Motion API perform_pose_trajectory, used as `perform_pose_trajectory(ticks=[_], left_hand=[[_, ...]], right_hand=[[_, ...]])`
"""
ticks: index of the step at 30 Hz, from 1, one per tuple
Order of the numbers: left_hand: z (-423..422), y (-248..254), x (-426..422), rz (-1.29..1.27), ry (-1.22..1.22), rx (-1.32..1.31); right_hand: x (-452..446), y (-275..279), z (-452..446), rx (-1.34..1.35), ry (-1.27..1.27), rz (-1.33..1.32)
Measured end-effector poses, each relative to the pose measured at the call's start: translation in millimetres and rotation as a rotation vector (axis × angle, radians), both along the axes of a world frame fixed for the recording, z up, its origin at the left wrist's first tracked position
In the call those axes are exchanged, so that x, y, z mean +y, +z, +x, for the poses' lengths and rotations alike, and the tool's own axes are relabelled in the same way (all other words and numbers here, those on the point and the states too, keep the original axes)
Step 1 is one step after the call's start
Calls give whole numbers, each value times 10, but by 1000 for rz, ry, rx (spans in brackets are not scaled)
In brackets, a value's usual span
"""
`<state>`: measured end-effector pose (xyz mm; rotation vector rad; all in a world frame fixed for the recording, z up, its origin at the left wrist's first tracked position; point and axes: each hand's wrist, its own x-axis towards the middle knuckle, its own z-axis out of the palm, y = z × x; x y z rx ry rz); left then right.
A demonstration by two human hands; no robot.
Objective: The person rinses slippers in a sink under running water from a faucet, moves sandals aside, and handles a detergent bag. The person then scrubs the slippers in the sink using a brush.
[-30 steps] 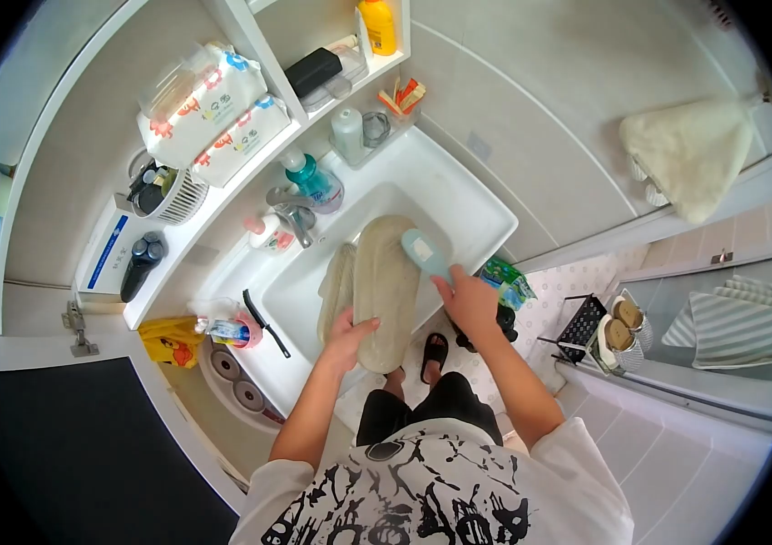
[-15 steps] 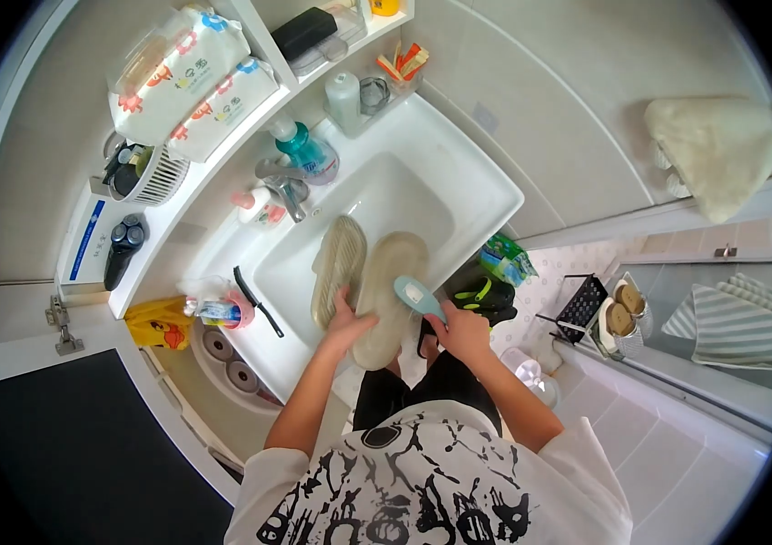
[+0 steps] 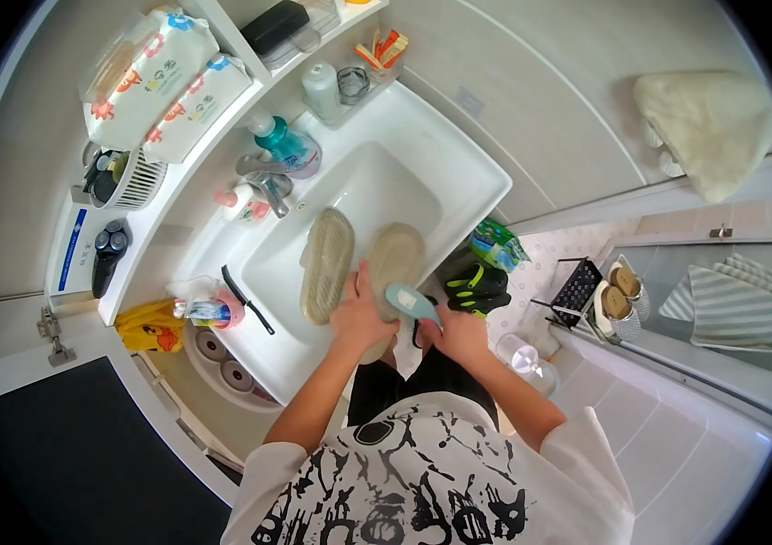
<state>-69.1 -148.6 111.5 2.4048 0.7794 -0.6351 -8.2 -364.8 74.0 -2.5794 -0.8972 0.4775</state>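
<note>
Two beige slippers are at the white sink: one slipper (image 3: 328, 265) lies in the basin with its ridged sole up, and the other slipper (image 3: 397, 256) lies slanted over the front rim toward my body. My left hand (image 3: 361, 320) grips this second slipper across its middle, fingers on its upper face and thumb toward the right edge. My right hand (image 3: 459, 334) is closed on a light blue scrub brush (image 3: 411, 301), its back up, at the right edge of the same slipper. The bristles are hidden underneath.
The sink (image 3: 481, 168) has a faucet (image 3: 266, 182), a teal pump bottle (image 3: 288, 150) and a white bottle (image 3: 321, 89) along its back. A black-handled tool (image 3: 248, 302) lies on the left rim beside a pink cup (image 3: 227, 311). Dark shoes (image 3: 479, 289) stand on the floor at right.
My left hand has moved from between the two slippers onto the right-hand one, now wrapping over it. The brush stays in my right hand at that slipper's edge. The view has shifted slightly.
</note>
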Motion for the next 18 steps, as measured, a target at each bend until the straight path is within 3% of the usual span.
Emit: perform_pose_trajectory(ticks=[7, 13, 18], left_hand=[[-28, -150, 114, -56, 56, -117], [-139, -197, 244, -117, 12, -196], [-181, -372, 239, -139, 42, -302]], right_hand=[[225, -282, 493, -94, -120, -61], [248, 11, -158, 52, 6, -61], [392, -392, 801, -56, -156, -77]])
